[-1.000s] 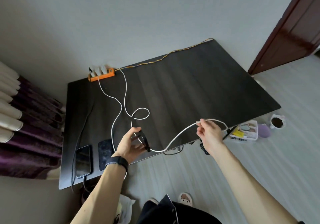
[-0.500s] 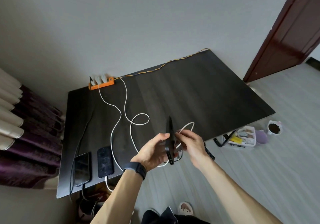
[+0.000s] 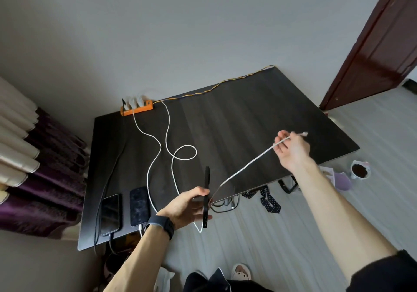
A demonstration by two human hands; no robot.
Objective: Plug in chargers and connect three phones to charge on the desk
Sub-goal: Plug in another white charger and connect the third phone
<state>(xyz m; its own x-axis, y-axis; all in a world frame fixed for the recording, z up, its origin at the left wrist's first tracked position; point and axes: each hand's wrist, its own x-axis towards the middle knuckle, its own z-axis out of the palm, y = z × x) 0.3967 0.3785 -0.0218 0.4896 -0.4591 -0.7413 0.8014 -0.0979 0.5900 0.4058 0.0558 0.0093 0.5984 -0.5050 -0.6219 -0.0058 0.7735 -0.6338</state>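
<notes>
Our right hand (image 3: 291,149) is raised over the near right part of the tabletop (image 3: 248,120), fingers curled around the free end of a white cable (image 3: 246,167), with the small plug (image 3: 303,134) poking out past the fingertips toward the far right. Our left hand (image 3: 188,206) sits at the near edge, closed around a dark phone (image 3: 205,197) that we hold edge-on, so we see only its thin side.

The phone's long axis runs near to far, almost straight up in view, one end pointing out over the tabletop and the other down toward the floor. We cannot tell from here which end carries the charging port, though we judge it to be the near, lower one. The plug lies well to the right of the phone and farther away, and it points away from it. So the coming move turns on this: the right hand has to bring the plug back left and toward us, and turn it round until it lines up with the phone's long axis.

The cable runs slack from the right hand down to the near edge beside the left hand, then loops back across the tabletop to the orange power strip (image 3: 136,109) at the far left. Two other phones (image 3: 125,208) lie flat at the near left corner, each apparently with a cable at its near end.
</notes>
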